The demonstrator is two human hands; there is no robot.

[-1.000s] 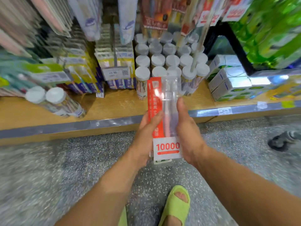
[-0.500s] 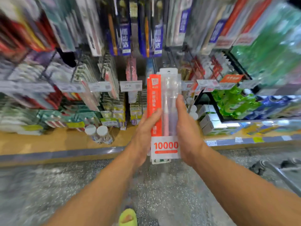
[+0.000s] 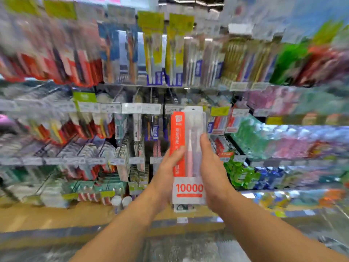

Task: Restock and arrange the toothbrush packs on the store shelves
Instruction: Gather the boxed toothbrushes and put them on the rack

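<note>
I hold a clear toothbrush pack upright in front of me; it has an orange strip down its left side and a white label reading 10000 at the bottom. My left hand grips its left edge, thumb across the orange strip. My right hand grips its right edge. Behind it hang rows of toothbrush packs on pegs, heavily blurred. Fingers behind the pack are hidden.
Price tag rails run across the rack at several heights. A wooden bottom shelf carries white-capped tubes and boxes. Green and blue goods fill the shelves on the right. Speckled floor lies below.
The view has swung upward from the bottom shelf to the hanging racks. Both hands keep the same hold on the pack, which rose with them.
</note>
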